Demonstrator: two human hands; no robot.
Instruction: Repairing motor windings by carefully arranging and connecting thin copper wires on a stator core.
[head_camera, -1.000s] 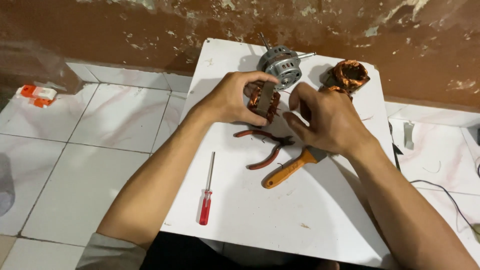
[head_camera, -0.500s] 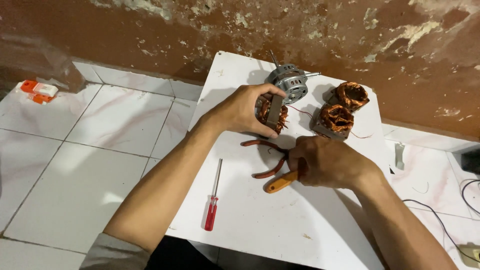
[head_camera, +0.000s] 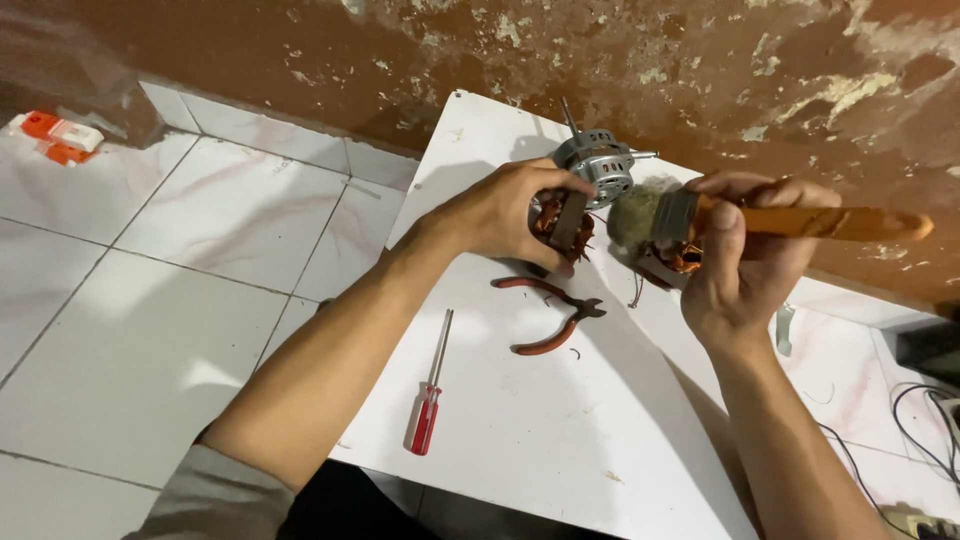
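Way over at 10 o'clock there's a little orange and white object (head_camera: 58, 136) on the tiled floor (head_camera: 150, 300), right against the peeling brown wall (head_camera: 400, 60). Moving right you hit the white board (head_camera: 520, 420) that serves as the work surface. At about 7 o'clock from its middle lies a red-handled screwdriver (head_camera: 428, 398), tip pointing up toward 12. Just right of that, roughly dead center, sit red-handled pliers (head_camera: 548, 312), jaws toward 3 o'clock, not touched by anything.

The left hand (head_camera: 505, 212) is wrapped tight around a copper-wound stator (head_camera: 562, 222), thumb underneath, holding it just off the board at around 12 o'clock from the pliers. Right behind it at 1 o'clock is a grey motor housing (head_camera: 598, 160) with its shaft sticking up.

Then the right hand (head_camera: 735, 255), closed firmly on a paintbrush (head_camera: 790, 220) with an orange wooden handle running off toward 3 o'clock, and dusty bristles aimed at 9 o'clock, very near the stator; can't tell if they actually touch. Another copper-wound piece (head_camera: 668, 262) sits on the board, mostly hidden under that hand. At the far 4 o'clock corner some cables (head_camera: 925, 410) trail on the floor.
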